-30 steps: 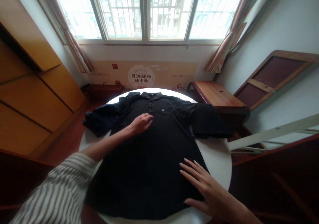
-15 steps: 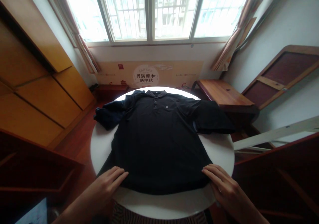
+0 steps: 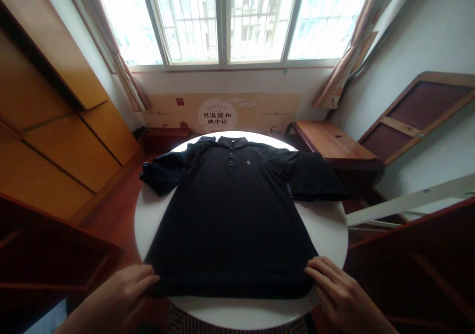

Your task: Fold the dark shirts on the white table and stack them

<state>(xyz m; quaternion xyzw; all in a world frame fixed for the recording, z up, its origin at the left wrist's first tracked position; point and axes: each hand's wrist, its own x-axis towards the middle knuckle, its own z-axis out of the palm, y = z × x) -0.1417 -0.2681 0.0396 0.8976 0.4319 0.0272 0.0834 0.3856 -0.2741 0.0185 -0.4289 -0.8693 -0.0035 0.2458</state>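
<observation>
A black polo shirt [image 3: 232, 220] lies front up on a round white table [image 3: 330, 225], collar toward the window. Its two sleeves hang over the table's far left and far right edges. My left hand [image 3: 118, 292] is at the shirt's near left hem corner, fingers curled onto the fabric's edge. My right hand [image 3: 336, 292] is at the near right hem corner, with its fingers bent on the cloth. Whether either hand pinches the hem or only presses on it is not visible.
A wooden side table [image 3: 328, 143] stands at the back right, beside a leaning wooden panel [image 3: 419, 114]. Orange cabinets [image 3: 55, 141] line the left wall. A printed cardboard sheet [image 3: 222, 112] stands under the window. Dark wooden furniture flanks me on both sides.
One second ago my left hand was on the shirt's chest and my right on its lower right. Both hands have come back to the hem corners, and the hem has shifted toward me.
</observation>
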